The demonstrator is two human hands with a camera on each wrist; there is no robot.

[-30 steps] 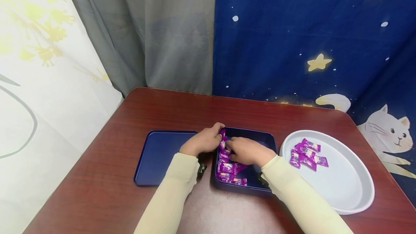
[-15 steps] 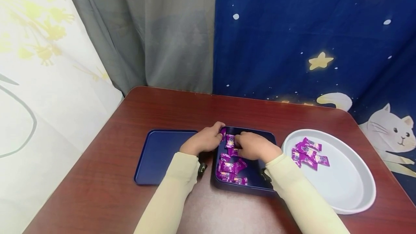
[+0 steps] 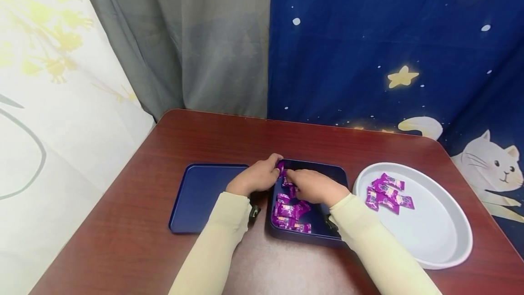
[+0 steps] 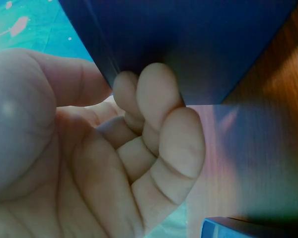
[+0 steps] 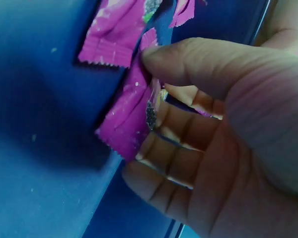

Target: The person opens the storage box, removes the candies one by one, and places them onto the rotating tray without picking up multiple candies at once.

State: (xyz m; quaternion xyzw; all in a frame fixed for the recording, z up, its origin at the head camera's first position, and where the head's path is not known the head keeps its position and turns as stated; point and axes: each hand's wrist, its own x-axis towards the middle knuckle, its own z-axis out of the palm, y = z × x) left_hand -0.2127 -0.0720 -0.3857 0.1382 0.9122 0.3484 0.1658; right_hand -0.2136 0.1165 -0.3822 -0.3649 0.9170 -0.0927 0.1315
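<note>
A dark blue tin box (image 3: 327, 236) sits mid-table with several purple candy packets (image 3: 289, 211) in it. My left hand (image 3: 257, 178) grips the box's left wall, thumb over the rim and fingers (image 4: 159, 106) curled against the outside. My right hand (image 3: 312, 186) is inside the box at its far left. It pinches a purple candy packet (image 5: 131, 121) between thumb and curled fingers. More packets (image 5: 121, 37) lie on the box floor just beyond it.
The box's blue lid (image 3: 200, 197) lies flat to the left. A white oval plate (image 3: 440, 236) to the right holds several purple candy packets (image 3: 386, 193). The brown table (image 3: 229, 135) has curtains behind it.
My right hand shifted right, then came back to the far left of the box, where it pinches a packet. The left hand stayed on the box wall.
</note>
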